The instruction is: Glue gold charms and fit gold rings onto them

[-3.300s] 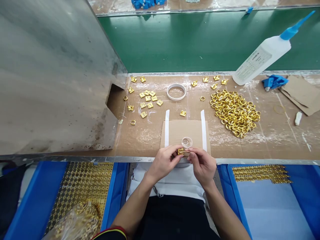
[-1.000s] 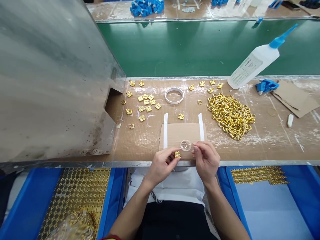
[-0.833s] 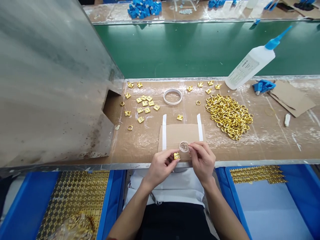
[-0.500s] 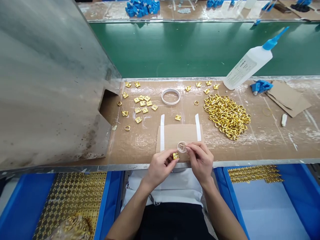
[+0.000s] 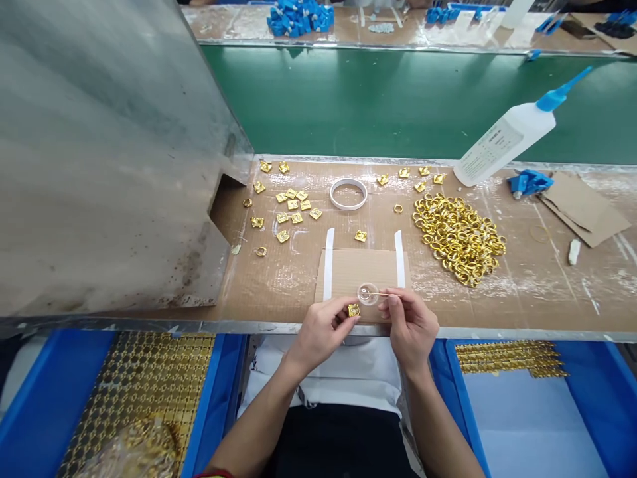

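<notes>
My left hand pinches a square gold ring piece between thumb and fingertips, low over the bench's front edge. In my right hand is a thin stick, held between thumb and index finger like a pen. The stick's tip points left into a small clear round dish, which rests on a cardboard sheet. That sheet lies between two strips of white tape. Just beyond it sits a single gold square piece.
Gold rings are heaped at right, with a leaning white bottle behind. Loose gold squares and a white tape roll lie ahead. A metal housing bounds the left. Blue trays flank my lap.
My right hand has shifted a little right and turned, showing more of the stick, whose tip is now in the dish. My left hand keeps the gold piece. The view has shifted slightly.
</notes>
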`<control>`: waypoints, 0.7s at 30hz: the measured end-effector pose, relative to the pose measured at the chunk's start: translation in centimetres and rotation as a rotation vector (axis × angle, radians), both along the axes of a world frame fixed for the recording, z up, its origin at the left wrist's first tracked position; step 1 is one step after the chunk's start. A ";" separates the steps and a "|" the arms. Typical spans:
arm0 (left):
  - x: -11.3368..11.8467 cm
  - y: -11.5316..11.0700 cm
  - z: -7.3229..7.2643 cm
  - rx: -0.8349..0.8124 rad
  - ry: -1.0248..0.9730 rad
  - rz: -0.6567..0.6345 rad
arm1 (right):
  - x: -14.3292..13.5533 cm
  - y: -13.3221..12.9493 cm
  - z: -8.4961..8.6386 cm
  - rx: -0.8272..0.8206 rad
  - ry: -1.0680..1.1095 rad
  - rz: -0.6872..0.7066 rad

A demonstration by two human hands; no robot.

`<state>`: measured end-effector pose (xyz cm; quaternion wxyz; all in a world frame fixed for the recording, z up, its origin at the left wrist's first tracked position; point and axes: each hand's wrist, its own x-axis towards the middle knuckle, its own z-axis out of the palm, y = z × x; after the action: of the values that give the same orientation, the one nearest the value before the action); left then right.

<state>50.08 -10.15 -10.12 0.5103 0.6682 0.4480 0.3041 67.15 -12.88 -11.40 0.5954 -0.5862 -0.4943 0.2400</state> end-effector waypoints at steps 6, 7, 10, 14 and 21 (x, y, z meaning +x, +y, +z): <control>-0.1 0.0 -0.3 0.029 0.015 0.000 | -0.6 -0.8 0.0 0.050 0.114 -0.073; -0.1 -0.1 -0.3 0.035 0.023 0.002 | -0.7 -1.0 0.0 0.065 0.123 -0.068; -0.1 0.0 -0.3 0.039 0.042 0.005 | -1.0 -1.4 -0.1 0.104 0.107 -0.012; -0.1 0.1 -0.3 0.037 0.037 -0.006 | -0.9 -1.7 -0.5 0.113 0.037 0.069; -0.1 0.0 -0.3 0.023 0.022 -0.012 | -0.4 -1.8 -1.0 0.101 -0.115 0.192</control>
<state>50.01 -10.17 -10.40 0.4994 0.6800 0.4459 0.2989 66.77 -14.68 -12.43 0.5690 -0.5183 -0.5930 0.2366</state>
